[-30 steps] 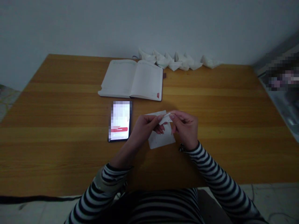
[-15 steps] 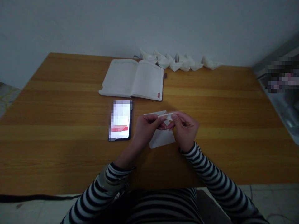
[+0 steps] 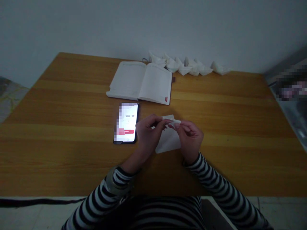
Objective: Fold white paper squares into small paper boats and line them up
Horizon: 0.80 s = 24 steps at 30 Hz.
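Note:
Between my fingertips I hold a small folded piece of white paper (image 3: 174,121) just above the table. My left hand (image 3: 150,132) pinches its left side with thumb and fingers. On its right side, my right hand (image 3: 191,137) is closed in a pinch too. The paper's lower part is partly hidden by my fingers, so its exact shape is unclear. Beneath my hands a flat white sheet (image 3: 168,140) lies on the wooden table (image 3: 227,127).
Left of my hands lies a lit phone (image 3: 127,124) showing a timer. An open notebook (image 3: 155,83) lies farther back. Several folded white paper boats (image 3: 188,67) stand in a row along the wall. A grey surface with blurred items (image 3: 292,92) is at the far right.
My hands have shifted their grip on the folded paper, and it has turned slightly. The view has moved a little, so the table items appear slightly farther right.

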Motion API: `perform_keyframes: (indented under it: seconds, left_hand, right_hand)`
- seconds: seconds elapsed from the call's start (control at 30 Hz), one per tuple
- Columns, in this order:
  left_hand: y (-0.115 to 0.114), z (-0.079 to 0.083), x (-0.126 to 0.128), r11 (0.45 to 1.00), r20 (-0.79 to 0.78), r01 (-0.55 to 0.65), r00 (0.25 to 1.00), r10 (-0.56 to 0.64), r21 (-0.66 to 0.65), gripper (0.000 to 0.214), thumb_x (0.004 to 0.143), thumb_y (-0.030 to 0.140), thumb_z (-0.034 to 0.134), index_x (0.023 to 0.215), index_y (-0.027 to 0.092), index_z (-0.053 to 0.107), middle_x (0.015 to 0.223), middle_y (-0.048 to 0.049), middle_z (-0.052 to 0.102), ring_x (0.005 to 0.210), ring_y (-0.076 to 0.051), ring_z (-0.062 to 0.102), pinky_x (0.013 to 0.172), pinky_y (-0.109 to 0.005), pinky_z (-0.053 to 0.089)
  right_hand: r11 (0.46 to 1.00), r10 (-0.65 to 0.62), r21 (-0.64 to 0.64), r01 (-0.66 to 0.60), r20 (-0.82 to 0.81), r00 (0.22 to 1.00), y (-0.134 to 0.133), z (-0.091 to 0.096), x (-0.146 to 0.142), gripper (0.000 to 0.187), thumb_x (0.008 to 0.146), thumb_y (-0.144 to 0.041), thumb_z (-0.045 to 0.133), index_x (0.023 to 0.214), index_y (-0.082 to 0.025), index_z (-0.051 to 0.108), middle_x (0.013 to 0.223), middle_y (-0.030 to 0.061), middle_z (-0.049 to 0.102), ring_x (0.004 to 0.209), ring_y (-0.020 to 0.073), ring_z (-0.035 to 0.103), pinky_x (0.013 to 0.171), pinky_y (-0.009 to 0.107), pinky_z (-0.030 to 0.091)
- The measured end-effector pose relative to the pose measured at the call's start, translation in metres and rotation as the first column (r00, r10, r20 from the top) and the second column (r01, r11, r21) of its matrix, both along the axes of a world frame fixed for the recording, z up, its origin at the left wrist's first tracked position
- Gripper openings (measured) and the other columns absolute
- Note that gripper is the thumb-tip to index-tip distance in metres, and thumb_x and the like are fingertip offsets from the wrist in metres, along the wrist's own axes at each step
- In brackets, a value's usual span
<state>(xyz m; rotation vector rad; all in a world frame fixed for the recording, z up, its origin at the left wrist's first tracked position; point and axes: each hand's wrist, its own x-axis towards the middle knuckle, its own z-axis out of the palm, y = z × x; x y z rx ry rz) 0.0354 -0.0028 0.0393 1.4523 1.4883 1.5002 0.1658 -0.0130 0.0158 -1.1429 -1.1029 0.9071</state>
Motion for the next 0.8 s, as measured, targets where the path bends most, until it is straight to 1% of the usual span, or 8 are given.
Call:
perform_keyframes:
  seconds: [0.13, 0.2, 0.27, 0.37, 0.43, 0.53, 0.67, 0.8]
  left_hand:
    - [0.004, 0.006, -0.007, 0.988, -0.14, 0.131, 0.983, -0.119, 0.081, 0.015, 0.081, 0.02, 0.074, 0.067, 0.018, 0.069, 0.06, 0.0029, 0.064, 0.054, -0.009, 0.058, 0.053, -0.021, 0.046]
    - [0.004, 0.007, -0.01, 0.977, -0.23, 0.186, 0.96, -0.159, 0.104, 0.015, 0.083, 0.018, 0.071, 0.068, 0.018, 0.069, 0.062, 0.0024, 0.064, 0.056, -0.009, 0.058, 0.055, -0.021, 0.045]
    - [0.004, 0.007, -0.011, 0.975, -0.293, 0.198, 0.942, -0.161, 0.102, 0.016, 0.084, 0.018, 0.07, 0.068, 0.018, 0.067, 0.062, 0.0024, 0.062, 0.057, -0.01, 0.057, 0.055, -0.022, 0.044]
    - [0.004, 0.008, -0.01, 0.982, -0.332, 0.17, 0.934, -0.134, 0.081, 0.017, 0.083, 0.02, 0.071, 0.067, 0.018, 0.065, 0.063, 0.0026, 0.06, 0.058, -0.01, 0.056, 0.056, -0.023, 0.044]
    - [0.004, 0.01, -0.01, 0.985, -0.279, 0.163, 0.95, -0.14, 0.06, 0.015, 0.082, 0.022, 0.073, 0.07, 0.018, 0.065, 0.067, 0.0016, 0.062, 0.062, -0.011, 0.058, 0.06, -0.023, 0.047]
    - [0.006, 0.011, -0.01, 0.977, -0.065, 0.213, 0.975, -0.214, -0.026, 0.014, 0.082, 0.028, 0.074, 0.074, 0.019, 0.068, 0.075, -0.001, 0.067, 0.07, -0.013, 0.063, 0.064, -0.023, 0.052]
    - [0.009, 0.009, -0.011, 0.961, 0.183, 0.231, 0.962, -0.202, -0.151, 0.016, 0.077, 0.032, 0.078, 0.072, 0.019, 0.07, 0.071, -0.0012, 0.07, 0.066, -0.013, 0.064, 0.064, -0.024, 0.053]
    - [0.01, 0.006, -0.01, 0.963, 0.279, 0.221, 0.945, -0.173, -0.152, 0.016, 0.075, 0.03, 0.08, 0.07, 0.019, 0.069, 0.069, 0.0003, 0.067, 0.064, -0.012, 0.061, 0.063, -0.024, 0.052]
  right_hand:
    - [0.992, 0.049, 0.09, -0.085, 0.347, 0.937, 0.008, 0.008, 0.018, 0.005, 0.082, -0.026, 0.074, 0.083, -0.021, 0.075, 0.077, 0.0026, 0.076, 0.066, 0.015, 0.069, 0.061, 0.027, 0.057]
    - [0.975, 0.134, 0.095, -0.199, 0.465, 0.875, 0.01, 0.012, 0.025, 0.008, 0.086, -0.025, 0.07, 0.088, -0.021, 0.077, 0.08, 0.0032, 0.077, 0.065, 0.0144, 0.07, 0.06, 0.026, 0.056]
    - [0.957, 0.167, 0.104, -0.269, 0.562, 0.81, 0.011, 0.015, 0.029, 0.015, 0.09, -0.023, 0.064, 0.098, -0.022, 0.077, 0.084, 0.0029, 0.079, 0.066, 0.0143, 0.072, 0.063, 0.025, 0.057]
    - [0.955, 0.054, 0.176, -0.237, 0.685, 0.727, 0.009, 0.015, 0.03, 0.021, 0.094, -0.022, 0.059, 0.107, -0.023, 0.076, 0.088, 0.0032, 0.08, 0.072, 0.0156, 0.075, 0.069, 0.026, 0.06]
    - [0.942, -0.036, 0.253, -0.219, 0.726, 0.686, 0.008, 0.014, 0.029, 0.022, 0.094, -0.021, 0.059, 0.109, -0.023, 0.075, 0.091, 0.0041, 0.08, 0.074, 0.0166, 0.076, 0.071, 0.026, 0.06]
    - [0.909, -0.103, 0.341, -0.238, 0.739, 0.666, 0.007, 0.01, 0.029, 0.023, 0.093, -0.019, 0.061, 0.111, -0.024, 0.075, 0.097, 0.0042, 0.08, 0.08, 0.0177, 0.077, 0.074, 0.027, 0.062]
    - [0.9, -0.109, 0.356, -0.251, 0.742, 0.661, 0.008, 0.008, 0.028, 0.023, 0.093, -0.019, 0.061, 0.109, -0.028, 0.075, 0.101, 0.0023, 0.079, 0.082, 0.018, 0.077, 0.075, 0.029, 0.063]
    - [0.919, -0.06, 0.315, -0.239, 0.71, 0.702, 0.005, 0.01, 0.023, 0.021, 0.092, -0.023, 0.063, 0.109, -0.028, 0.075, 0.097, 0.0017, 0.08, 0.076, 0.0172, 0.077, 0.074, 0.029, 0.064]
